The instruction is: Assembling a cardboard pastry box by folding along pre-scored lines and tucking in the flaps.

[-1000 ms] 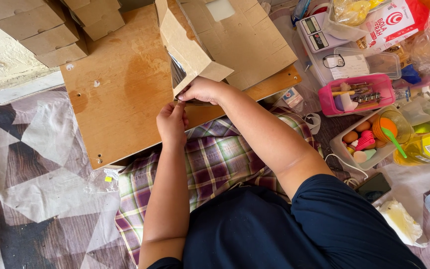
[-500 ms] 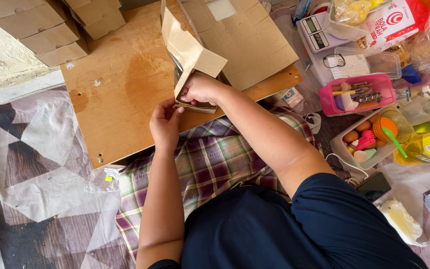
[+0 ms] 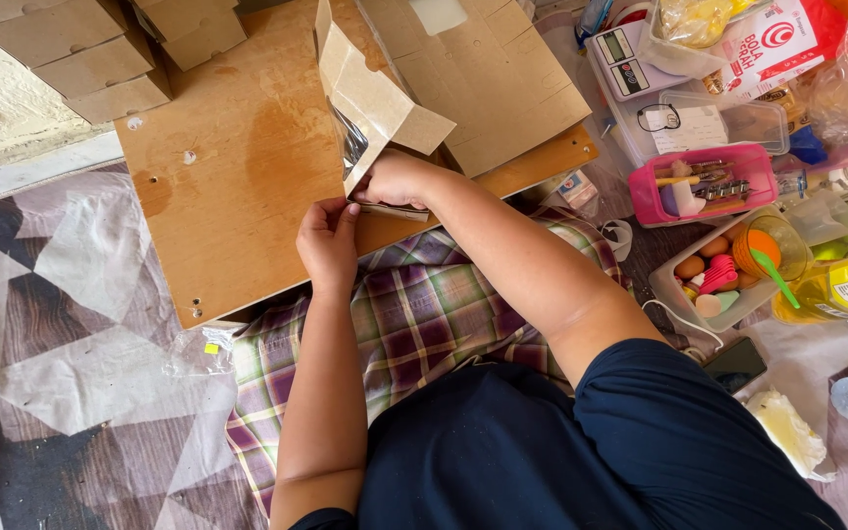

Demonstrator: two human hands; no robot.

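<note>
A brown paper pouch with a shiny foil lining stands tilted over the wooden board. My right hand grips the pouch's lower end from the right. My left hand pinches the same lower edge from the left with its fingertips. A flat cardboard sheet lies behind the pouch on the board. My lap is covered with a plaid cloth.
Stacked brown boxes sit at the top left. On the right are a pink tray of tools, a digital scale, a tub of small coloured items, a yellow oil bottle and a dark phone. A patterned floor mat spreads left.
The pouch has been raised and turned more upright. My left hand slid down from the board to the pouch's lower edge, close beside my right hand.
</note>
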